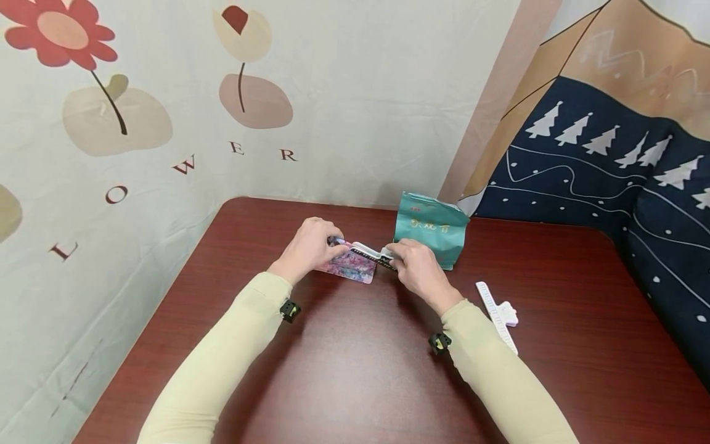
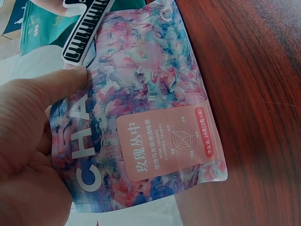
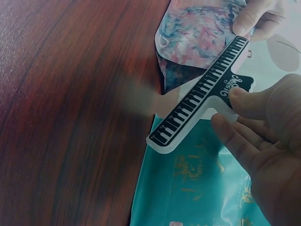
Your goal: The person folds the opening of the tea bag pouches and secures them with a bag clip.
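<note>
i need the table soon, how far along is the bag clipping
Done: the piano clip is at the top edge of the floral bag. In hand: left hand pinches that bag, right hand pinches the clip; clamping unclear. Probably remaining: the teal bag, which shows no clip; a white clip lies loose.

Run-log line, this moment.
left hand: grips patterned pouch | right hand: pinches piano-key clip | green bag: upright | white clip: on table

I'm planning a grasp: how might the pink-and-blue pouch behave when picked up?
The pink-and-blue pouch is probably light, since its label reads teabag. Its wavy edge suggests it may flex rather than stay stiff.
</note>
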Demonstrator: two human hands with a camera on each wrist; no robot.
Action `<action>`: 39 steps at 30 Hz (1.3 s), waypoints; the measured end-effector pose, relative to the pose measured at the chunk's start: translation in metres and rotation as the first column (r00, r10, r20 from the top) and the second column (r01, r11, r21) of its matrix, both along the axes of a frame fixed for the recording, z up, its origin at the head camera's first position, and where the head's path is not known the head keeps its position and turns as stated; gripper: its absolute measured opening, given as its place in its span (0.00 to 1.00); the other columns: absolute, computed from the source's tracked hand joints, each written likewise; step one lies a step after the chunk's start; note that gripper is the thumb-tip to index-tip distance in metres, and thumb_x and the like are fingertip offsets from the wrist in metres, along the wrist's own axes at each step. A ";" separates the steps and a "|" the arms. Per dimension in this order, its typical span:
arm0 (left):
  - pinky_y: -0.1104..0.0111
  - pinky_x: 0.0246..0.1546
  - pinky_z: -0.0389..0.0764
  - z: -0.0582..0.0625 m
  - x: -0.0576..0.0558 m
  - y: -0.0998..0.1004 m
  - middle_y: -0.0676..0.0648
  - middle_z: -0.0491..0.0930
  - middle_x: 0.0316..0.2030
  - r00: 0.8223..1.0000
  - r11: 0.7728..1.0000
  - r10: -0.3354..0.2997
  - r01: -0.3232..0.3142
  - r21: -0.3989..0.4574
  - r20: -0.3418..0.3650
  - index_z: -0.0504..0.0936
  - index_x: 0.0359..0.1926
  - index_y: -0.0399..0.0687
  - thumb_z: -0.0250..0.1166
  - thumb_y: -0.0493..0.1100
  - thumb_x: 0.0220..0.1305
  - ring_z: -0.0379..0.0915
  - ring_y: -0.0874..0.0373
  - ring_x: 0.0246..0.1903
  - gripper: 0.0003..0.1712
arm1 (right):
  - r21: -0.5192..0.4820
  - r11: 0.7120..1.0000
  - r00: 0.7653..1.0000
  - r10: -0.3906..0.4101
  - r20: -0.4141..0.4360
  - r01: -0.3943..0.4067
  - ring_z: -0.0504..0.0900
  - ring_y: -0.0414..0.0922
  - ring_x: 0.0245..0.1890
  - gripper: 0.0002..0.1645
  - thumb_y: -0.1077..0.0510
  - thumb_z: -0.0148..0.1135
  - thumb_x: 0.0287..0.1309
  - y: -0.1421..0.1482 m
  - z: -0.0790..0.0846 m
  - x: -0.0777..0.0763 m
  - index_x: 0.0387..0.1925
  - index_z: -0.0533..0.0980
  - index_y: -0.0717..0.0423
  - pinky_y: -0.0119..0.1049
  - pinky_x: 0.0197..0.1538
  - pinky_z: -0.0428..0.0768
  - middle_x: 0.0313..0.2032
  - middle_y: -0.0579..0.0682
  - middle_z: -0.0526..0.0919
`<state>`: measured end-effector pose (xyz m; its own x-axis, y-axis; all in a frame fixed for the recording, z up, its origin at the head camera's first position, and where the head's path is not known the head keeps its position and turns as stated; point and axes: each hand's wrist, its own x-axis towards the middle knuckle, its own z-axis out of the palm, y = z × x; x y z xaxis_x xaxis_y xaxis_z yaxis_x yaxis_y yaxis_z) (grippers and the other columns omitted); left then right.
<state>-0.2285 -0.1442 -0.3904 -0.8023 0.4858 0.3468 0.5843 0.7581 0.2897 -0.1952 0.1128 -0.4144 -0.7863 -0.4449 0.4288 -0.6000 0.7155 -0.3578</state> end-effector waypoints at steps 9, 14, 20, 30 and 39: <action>0.52 0.59 0.75 0.001 -0.002 -0.002 0.48 0.85 0.27 1.000 1.000 -0.030 0.030 -0.006 0.010 0.91 0.32 0.43 0.77 0.43 0.58 0.79 0.49 0.31 0.07 | 0.000 1.000 0.999 -0.020 0.027 0.020 0.83 0.51 0.38 0.14 0.70 0.69 0.59 -0.001 0.001 0.000 0.47 0.86 0.61 0.47 0.45 0.83 0.36 0.54 0.85; 0.51 0.62 0.74 0.001 -0.001 -0.003 0.47 0.86 0.29 0.999 0.999 -0.029 0.030 -0.011 0.013 0.91 0.33 0.43 0.78 0.42 0.57 0.82 0.49 0.33 0.07 | -0.020 0.999 1.000 -0.026 0.012 0.026 0.82 0.50 0.36 0.13 0.70 0.70 0.59 -0.004 0.000 0.001 0.46 0.86 0.61 0.46 0.43 0.82 0.34 0.53 0.84; 0.52 0.62 0.73 0.001 -0.001 -0.002 0.47 0.86 0.30 0.999 0.999 -0.035 0.036 -0.005 0.026 0.91 0.34 0.43 0.78 0.41 0.56 0.82 0.48 0.34 0.07 | -0.039 0.999 1.000 -0.031 -0.005 0.031 0.82 0.50 0.34 0.13 0.70 0.70 0.59 -0.008 -0.002 0.001 0.46 0.85 0.61 0.46 0.41 0.83 0.33 0.53 0.84; 0.51 0.60 0.73 -0.001 -0.002 -0.002 0.47 0.86 0.30 0.999 0.999 -0.035 0.035 -0.010 0.016 0.90 0.33 0.43 0.78 0.41 0.56 0.80 0.50 0.32 0.07 | -0.081 0.996 0.999 -0.034 -0.011 0.033 0.84 0.51 0.37 0.13 0.69 0.70 0.59 -0.015 -0.003 0.000 0.46 0.85 0.61 0.46 0.43 0.84 0.36 0.54 0.86; 0.50 0.66 0.70 0.002 -0.001 -0.002 0.46 0.86 0.31 0.998 0.999 -0.017 0.019 -0.038 0.055 0.89 0.35 0.42 0.78 0.41 0.57 0.81 0.49 0.34 0.08 | -0.083 0.996 0.999 -0.035 0.012 0.036 0.84 0.50 0.38 0.13 0.69 0.70 0.60 -0.018 -0.001 0.001 0.47 0.85 0.61 0.46 0.43 0.83 0.37 0.54 0.85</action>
<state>-0.2297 -0.1464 -0.3886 -0.8107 0.5123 0.2835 0.5818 0.7591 0.2921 -0.1938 0.0949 -0.4158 -0.8055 -0.3797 0.4549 -0.5706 0.7041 -0.4227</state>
